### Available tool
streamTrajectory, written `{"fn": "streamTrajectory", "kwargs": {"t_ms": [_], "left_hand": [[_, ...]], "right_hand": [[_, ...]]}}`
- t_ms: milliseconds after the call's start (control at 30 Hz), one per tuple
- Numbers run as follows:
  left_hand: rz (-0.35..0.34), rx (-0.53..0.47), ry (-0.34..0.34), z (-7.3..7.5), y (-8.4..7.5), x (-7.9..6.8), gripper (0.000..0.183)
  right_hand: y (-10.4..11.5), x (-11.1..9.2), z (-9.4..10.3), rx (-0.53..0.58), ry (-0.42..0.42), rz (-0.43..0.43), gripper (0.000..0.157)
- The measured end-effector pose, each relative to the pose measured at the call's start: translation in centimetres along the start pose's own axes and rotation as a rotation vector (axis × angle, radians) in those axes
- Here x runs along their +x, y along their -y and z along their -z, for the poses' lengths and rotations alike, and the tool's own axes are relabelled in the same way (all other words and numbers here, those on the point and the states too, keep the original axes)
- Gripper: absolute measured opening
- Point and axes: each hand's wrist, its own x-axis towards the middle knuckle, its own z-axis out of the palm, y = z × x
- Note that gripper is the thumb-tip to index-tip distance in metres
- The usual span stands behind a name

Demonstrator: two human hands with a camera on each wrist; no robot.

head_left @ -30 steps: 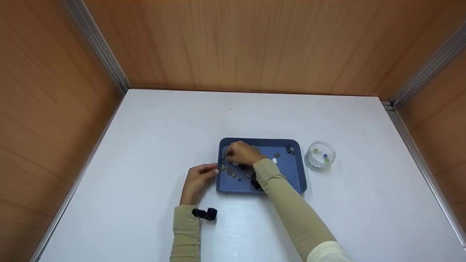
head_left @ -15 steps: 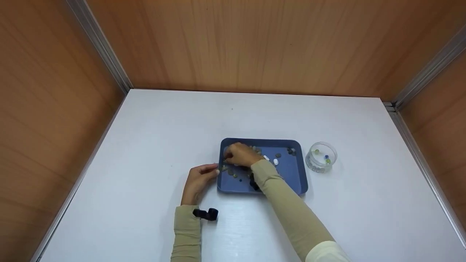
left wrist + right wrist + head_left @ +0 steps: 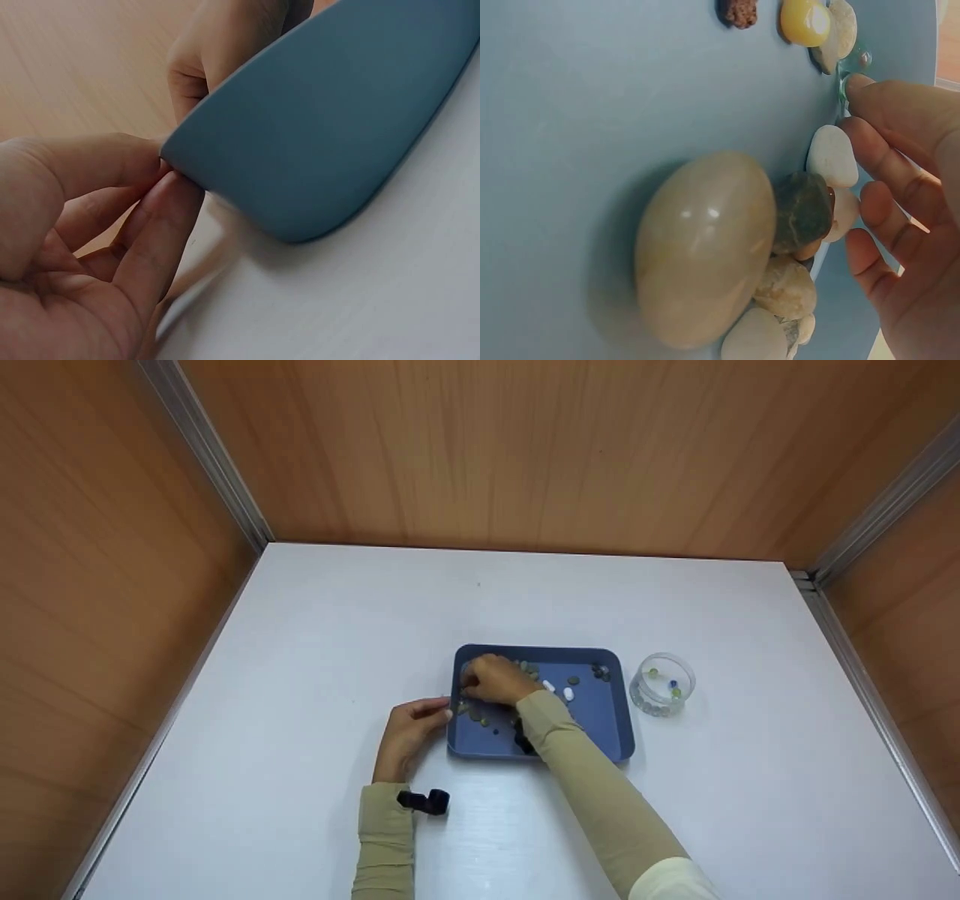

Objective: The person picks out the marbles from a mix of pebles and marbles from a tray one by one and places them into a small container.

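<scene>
A blue tray (image 3: 592, 727) of mixed stones and marbles sits in the middle of the table. My left hand (image 3: 406, 735) is at its left side; in the left wrist view, thumb and fingers pinch the tray's rim. My right hand (image 3: 501, 680) reaches inside, along the left wall. Its thumb and index finger pinch a clear greenish glass marble (image 3: 843, 91) in the right wrist view, the other fingers bent loosely. Another clear marble (image 3: 863, 57) lies beside it, near a yellow marble (image 3: 805, 21). White pebbles (image 3: 832, 156) and a dark green stone (image 3: 802, 212) are close by.
A round clear dish (image 3: 693, 681) holding clear, yellow-green and blue marbles stands right of the tray. In the right wrist view a large smooth beige stone (image 3: 705, 251) lies nearest the camera, with a rough brown stone (image 3: 740, 12) farther off. Wooden panels (image 3: 525, 457) wall the table.
My right hand has shifted slightly left within the tray, showing more of the white pebbles and stones beside it. My left hand stays at the tray's side.
</scene>
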Motion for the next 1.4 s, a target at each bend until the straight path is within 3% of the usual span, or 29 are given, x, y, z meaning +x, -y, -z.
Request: {"fn": "streamTrajectory", "kwargs": {"t_ms": [700, 967, 1400], "left_hand": [[0.025, 0.039, -0.012, 0.1, 0.0, 0.0, 0.027], [0.020, 0.010, 0.029, 0.1, -0.5, -0.3, 0.033], [0.033, 0.032, -0.024, 0.2, 0.0, 0.3, 0.027]], "right_hand": [[-0.9, -0.8, 0.9, 0.077, -0.008, -0.024, 0.015], [-1.5, -1.5, 1.5, 0.103, -0.050, -0.008, 0.015], [-2.8, -3.2, 2.7, 0.206, -0.047, -0.066, 0.016]]}}
